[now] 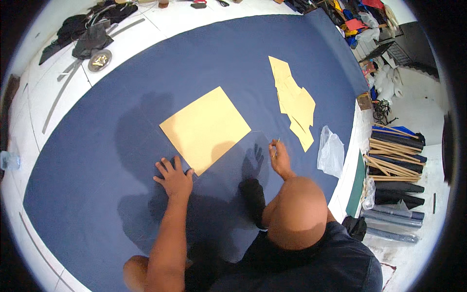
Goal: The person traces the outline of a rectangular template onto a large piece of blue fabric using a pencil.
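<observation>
A yellow rectangular sheet [206, 129] lies turned at an angle on a large dark blue cloth [209, 53]. My left hand [175, 180] is spread flat at the sheet's near left corner, its thumb by the edge and its other fingers mostly on the cloth. Right of the sheet, above the cloth, my right hand [279, 159] pinches a thin light-coloured stick [274, 154]; its exact kind is too small to tell. A faint pale line runs on the cloth from the sheet's right corner. My bare knee [297, 211] hides most of the right forearm.
Several cut yellow pieces [294, 97] lie overlapping at the right, with a clear plastic bag [331, 152] nearer. Wooden sticks and dark rolls [394, 155] are stacked at the far right. Dark cloth scraps [92, 41] and a round metal bowl [100, 60] sit on white tiles at the upper left.
</observation>
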{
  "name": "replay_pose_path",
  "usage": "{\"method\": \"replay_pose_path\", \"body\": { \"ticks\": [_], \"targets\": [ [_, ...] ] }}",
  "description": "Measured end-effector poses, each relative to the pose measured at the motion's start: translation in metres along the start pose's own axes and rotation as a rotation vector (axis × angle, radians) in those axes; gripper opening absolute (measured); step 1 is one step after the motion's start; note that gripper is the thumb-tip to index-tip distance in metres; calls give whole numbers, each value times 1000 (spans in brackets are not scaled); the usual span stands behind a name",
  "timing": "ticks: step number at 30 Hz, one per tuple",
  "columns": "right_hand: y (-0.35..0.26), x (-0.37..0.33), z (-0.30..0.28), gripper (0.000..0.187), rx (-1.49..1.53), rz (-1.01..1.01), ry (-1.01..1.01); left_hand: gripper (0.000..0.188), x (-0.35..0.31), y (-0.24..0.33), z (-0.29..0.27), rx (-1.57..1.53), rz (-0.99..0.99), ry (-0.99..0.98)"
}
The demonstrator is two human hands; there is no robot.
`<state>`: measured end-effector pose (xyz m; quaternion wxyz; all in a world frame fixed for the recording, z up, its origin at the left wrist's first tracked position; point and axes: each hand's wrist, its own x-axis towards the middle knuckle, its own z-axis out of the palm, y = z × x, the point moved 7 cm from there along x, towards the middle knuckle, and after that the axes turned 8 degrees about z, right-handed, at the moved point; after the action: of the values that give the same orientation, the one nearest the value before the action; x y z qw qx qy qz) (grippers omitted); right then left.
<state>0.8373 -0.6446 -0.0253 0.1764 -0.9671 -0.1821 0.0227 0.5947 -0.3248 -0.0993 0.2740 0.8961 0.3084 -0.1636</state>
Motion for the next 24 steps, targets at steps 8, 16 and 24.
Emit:
{"method": "replay_pose_path", "body": {
  "ticks": [8, 16, 24],
  "targets": [
    [5, 24, 83, 19, 127, -113, 37, 81, -2, -17, 5, 11, -31, 83],
    [-58, 93, 114, 36, 48, -430, -110, 82, -5, -18, 1, 0, -76, 199],
    [-55, 99, 120, 38, 6, -546, -183, 99, 30, -5, -21, 7, 70, 337]
  ]
}}
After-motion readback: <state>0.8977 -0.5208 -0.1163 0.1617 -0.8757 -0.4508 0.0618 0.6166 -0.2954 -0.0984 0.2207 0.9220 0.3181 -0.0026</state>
